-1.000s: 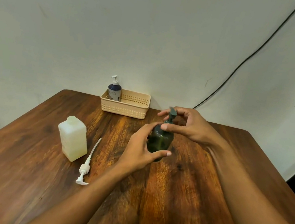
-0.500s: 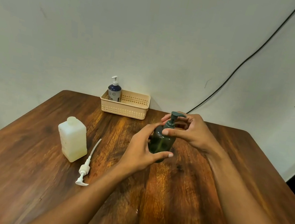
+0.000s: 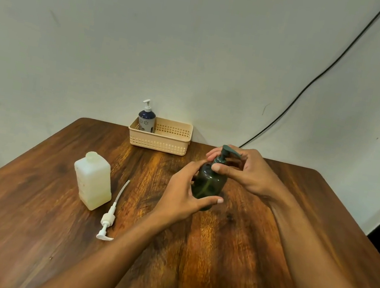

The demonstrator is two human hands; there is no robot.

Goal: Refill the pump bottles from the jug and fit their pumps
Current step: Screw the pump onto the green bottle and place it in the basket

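head view: the dark green bottle (image 3: 208,184) is stood upright mid-desk (image 3: 19,228), its body wrapped by the left hand (image 3: 182,199) while the pump (image 3: 225,154) collar is pinched by the right hand (image 3: 247,172) fingers (image 3: 217,168). smooth, rounded plastic is judged slippery and light, so the body is best gripped low. open desk lies all round; the jug (image 3: 93,180), loose white pump (image 3: 108,220) and basket (image 3: 159,142) sit well apart.

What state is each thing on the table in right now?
Green pump bottle: upright, held, pump on.
Left hand: gripping the bottle's body.
Right hand: gripping the pump collar.
White jug: upright, uncapped.
White pump: lying loose.
Blue pump bottle: upright in basket, pump fitted.
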